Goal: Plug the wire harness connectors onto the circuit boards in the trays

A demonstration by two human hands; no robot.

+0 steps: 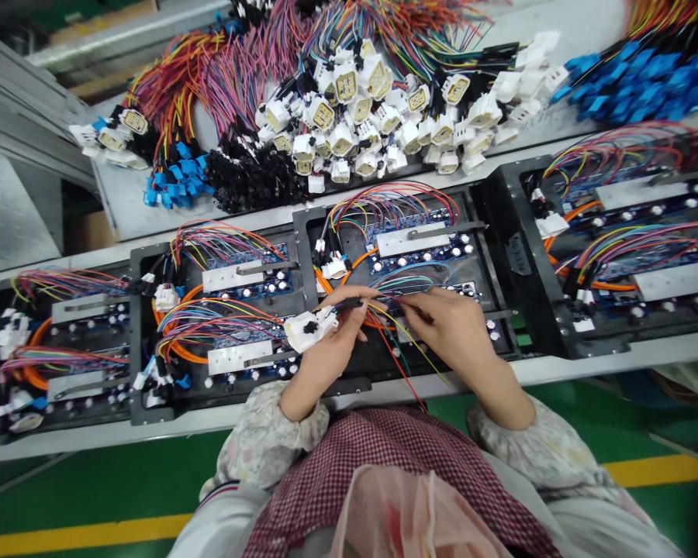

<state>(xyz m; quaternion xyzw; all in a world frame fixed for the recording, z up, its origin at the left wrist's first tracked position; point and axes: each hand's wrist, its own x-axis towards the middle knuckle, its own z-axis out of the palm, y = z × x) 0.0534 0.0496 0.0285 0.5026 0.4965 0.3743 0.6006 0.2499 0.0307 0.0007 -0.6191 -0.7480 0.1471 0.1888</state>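
White connector [309, 328], its black sheath [349, 303] pinched by the curled left hand [333, 349]; right hand [450, 324] pinches its coloured wires [388, 297].

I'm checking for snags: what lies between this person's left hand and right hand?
In the head view, thin coloured wires run between the left hand and the right hand, above a black tray.

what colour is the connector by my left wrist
Mostly white connector, shown in the head view.
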